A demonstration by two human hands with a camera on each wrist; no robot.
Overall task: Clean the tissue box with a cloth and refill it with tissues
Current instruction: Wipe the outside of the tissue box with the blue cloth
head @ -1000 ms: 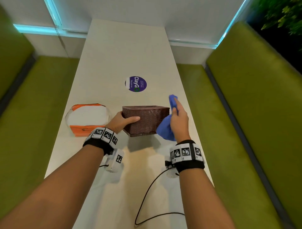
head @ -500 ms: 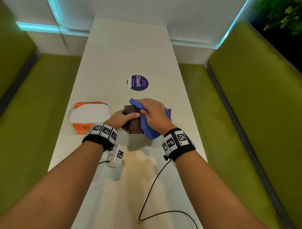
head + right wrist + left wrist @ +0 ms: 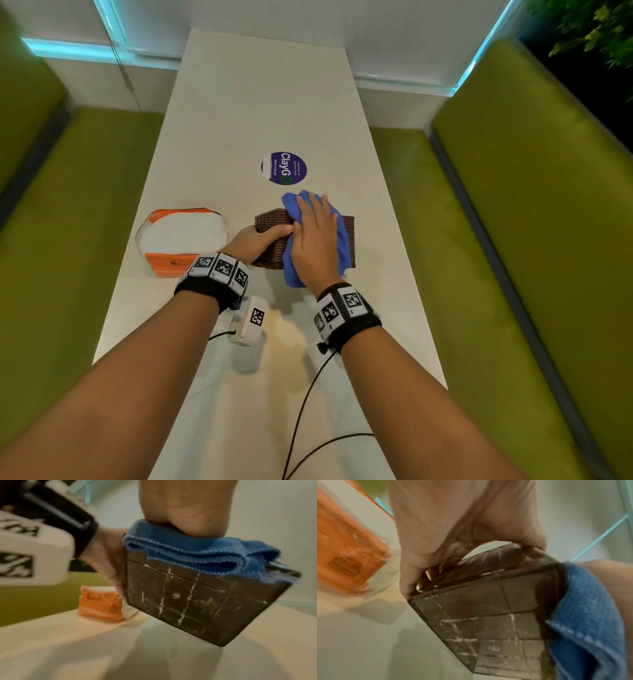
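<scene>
A brown wicker-look tissue box (image 3: 270, 222) is held tilted above the white table (image 3: 260, 102). My left hand (image 3: 253, 243) grips its left end, thumb on the near side. My right hand (image 3: 315, 240) lies flat on a blue cloth (image 3: 291, 205) and presses it against the box's upper face. The cloth drapes over the far rim and hangs below the near edge. In the left wrist view the box's scratched underside (image 3: 488, 615) shows, the cloth (image 3: 587, 615) beside it. The right wrist view shows the folded cloth (image 3: 188, 550) between my palm and the box (image 3: 197, 601). An orange-and-white tissue pack (image 3: 181, 236) lies to the left.
A round purple sticker (image 3: 284, 168) sits on the table just beyond the box. Green padded benches (image 3: 513, 240) run along both sides. A black cable (image 3: 301, 411) trails from my right wrist over the near table.
My right hand brought the cloth from the box's right side onto its top, then slid it toward the far rim with fingers flattened. The left hand kept its grip.
</scene>
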